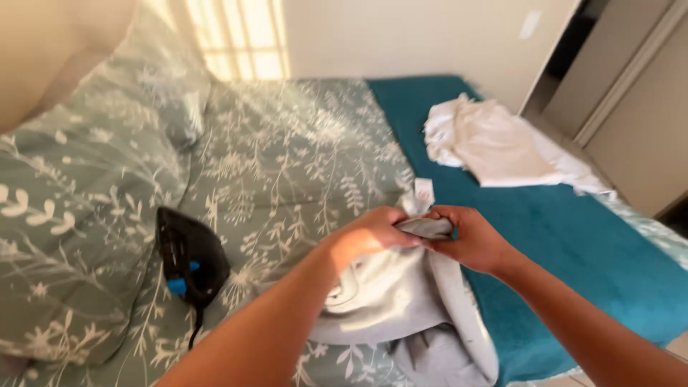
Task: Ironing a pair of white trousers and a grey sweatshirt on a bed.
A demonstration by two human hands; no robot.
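Both my hands meet at centre: left hand (373, 233) and right hand (469, 240) have fingers pinched on a bunched grey sweatshirt (401, 294), draped over the bed (287, 158). At 9 o'clock lies a black iron (188, 258); at 1 o'clock, a white garment (494, 143) on the teal blanket (573, 244).

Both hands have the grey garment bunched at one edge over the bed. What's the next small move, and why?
Probably draw the left hand and right hand apart to stretch the edge: the grey garment hangs crumpled below them, and both grips sit close together.
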